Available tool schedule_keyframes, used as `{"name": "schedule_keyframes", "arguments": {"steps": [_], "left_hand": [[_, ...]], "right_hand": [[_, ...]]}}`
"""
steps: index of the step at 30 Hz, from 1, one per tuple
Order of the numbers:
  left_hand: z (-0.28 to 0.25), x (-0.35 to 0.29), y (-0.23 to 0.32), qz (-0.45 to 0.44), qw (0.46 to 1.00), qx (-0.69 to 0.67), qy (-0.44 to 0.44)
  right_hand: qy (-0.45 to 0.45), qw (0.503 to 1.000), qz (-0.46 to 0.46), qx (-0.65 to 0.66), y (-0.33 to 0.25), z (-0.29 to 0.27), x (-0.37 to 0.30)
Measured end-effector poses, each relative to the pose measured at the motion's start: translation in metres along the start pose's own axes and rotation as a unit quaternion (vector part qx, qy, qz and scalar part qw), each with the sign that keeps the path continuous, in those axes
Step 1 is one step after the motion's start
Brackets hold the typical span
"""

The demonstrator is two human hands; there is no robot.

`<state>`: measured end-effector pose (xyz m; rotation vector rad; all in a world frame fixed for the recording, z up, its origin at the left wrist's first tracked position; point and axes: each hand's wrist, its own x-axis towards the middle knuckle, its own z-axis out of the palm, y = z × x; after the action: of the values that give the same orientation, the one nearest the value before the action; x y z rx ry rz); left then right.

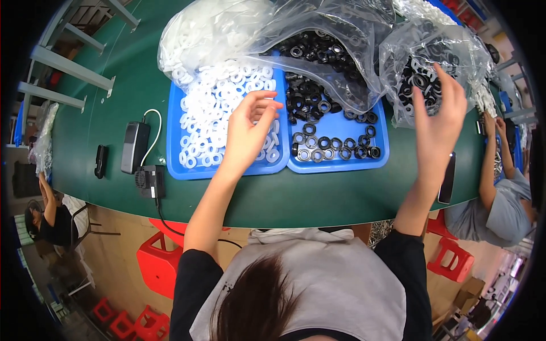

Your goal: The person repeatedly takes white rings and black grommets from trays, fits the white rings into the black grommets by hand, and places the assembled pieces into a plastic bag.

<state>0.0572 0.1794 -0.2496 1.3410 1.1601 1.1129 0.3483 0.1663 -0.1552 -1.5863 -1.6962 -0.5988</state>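
Observation:
My left hand [250, 131] is over a blue tray [227, 171] heaped with white plastic rings [207, 122]. Its fingers are curled in toward the thumb; whatever they hold, if anything, is hidden. To the right, my right hand [441, 122] is raised in front of a clear bag [395, 68] containing black rings [418, 77]. The thumb and fingers of that hand are spread, with nothing visibly gripped. Between my hands lies a second blue tray [341, 166], with black rings [335, 144] loosely set out near its front and more piled behind.
Clear plastic bags [199, 34] cover the trays' far ends. On the green table [273, 207] are a dark device [135, 146], a cabled black adapter [151, 181] and a phone [447, 179]. Red stools [159, 264] stand below. Another person [495, 199] works at right.

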Motion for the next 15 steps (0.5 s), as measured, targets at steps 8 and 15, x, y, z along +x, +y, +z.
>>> {"name": "schedule_keyframes", "arguments": {"steps": [8,15], "left_hand": [[-0.005,0.001,-0.015,0.112,0.941,0.316,0.052],[-0.011,0.001,-0.014,0.125,0.921,0.369,0.009]], "right_hand": [[-0.292,0.922,-0.029,0.251,-0.045,-0.002,-0.045],[-0.420,0.895,-0.062,0.134,-0.040,0.030,-0.069]]}}
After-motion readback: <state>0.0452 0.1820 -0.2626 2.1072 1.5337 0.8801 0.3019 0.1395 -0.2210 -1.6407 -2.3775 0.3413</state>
